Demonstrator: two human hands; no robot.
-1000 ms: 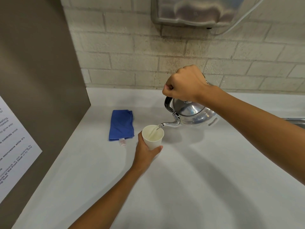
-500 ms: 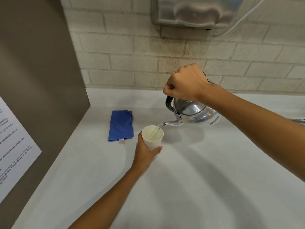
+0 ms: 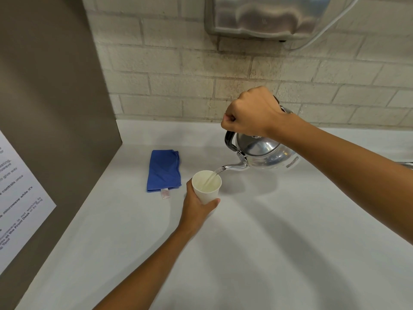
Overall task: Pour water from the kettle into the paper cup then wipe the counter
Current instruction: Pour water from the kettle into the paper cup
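Observation:
My right hand (image 3: 252, 111) is closed around the black handle of a shiny steel kettle (image 3: 266, 154), held tilted above the white counter (image 3: 257, 242). Its thin spout points left and a stream of water falls into a white paper cup (image 3: 206, 186). My left hand (image 3: 197, 208) grips the cup from below and the near side, holding it tilted toward the spout. A folded blue cloth (image 3: 163, 170) with a small white tag lies flat on the counter just left of the cup.
A brown panel (image 3: 51, 113) with a printed paper notice (image 3: 15, 195) walls off the left side. A brick wall runs along the back, with a metal dispenser (image 3: 268, 16) mounted above the kettle. A metal edge (image 3: 405, 163) shows at far right.
The kettle and my right hand have lifted slightly and the pour continues. My left hand keeps the cup in nearly the same place.

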